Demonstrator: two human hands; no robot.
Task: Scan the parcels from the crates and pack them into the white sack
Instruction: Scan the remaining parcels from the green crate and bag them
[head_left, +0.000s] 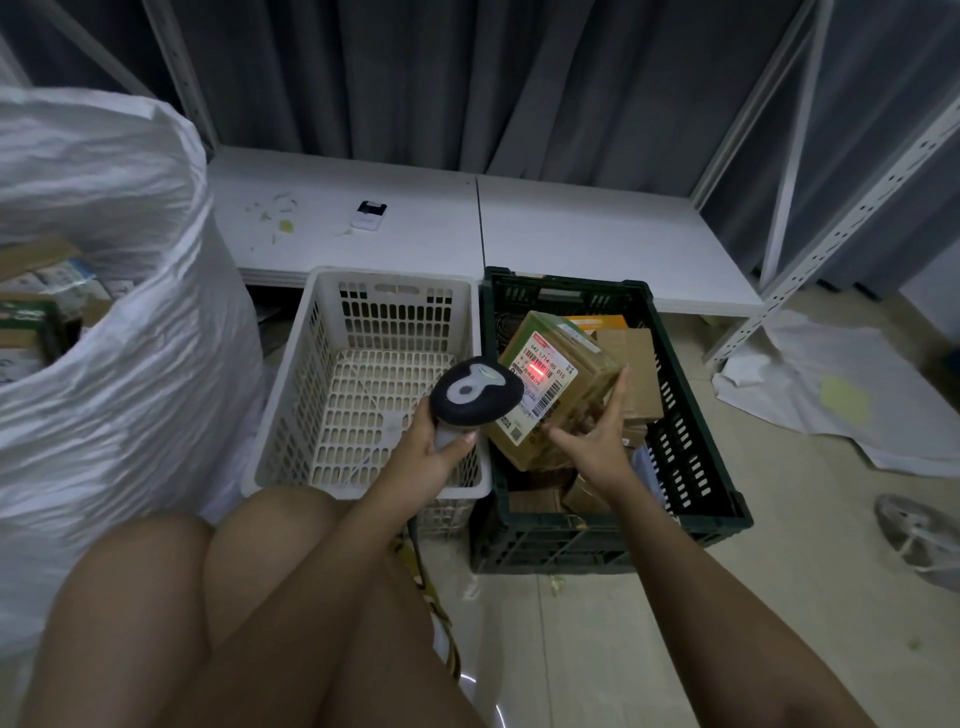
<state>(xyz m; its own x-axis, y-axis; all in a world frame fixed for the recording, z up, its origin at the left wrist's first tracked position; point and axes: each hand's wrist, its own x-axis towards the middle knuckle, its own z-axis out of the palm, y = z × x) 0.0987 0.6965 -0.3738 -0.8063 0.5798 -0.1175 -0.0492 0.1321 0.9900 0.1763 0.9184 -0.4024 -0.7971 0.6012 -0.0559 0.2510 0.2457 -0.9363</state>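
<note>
My right hand (597, 434) holds a brown cardboard parcel (558, 387) tilted above the dark green crate (691, 467), thumb and fingers gripping its lower edges. Its white shipping label faces left, and a red scan light glows on the barcode. My left hand (434, 457) grips the handle of a black and grey barcode scanner (475, 396), whose head points at the label from just left of the parcel. More brown parcels (636, 358) lie inside the green crate. The white sack (104, 322) stands at the left, open, with several parcels visible inside.
A white plastic crate (363, 384) sits between the sack and the green crate, with nothing in it. A low white shelf board (467, 234) behind carries a small white device (370, 214). White sheets (831, 395) lie on the floor at right. My bare legs fill the foreground.
</note>
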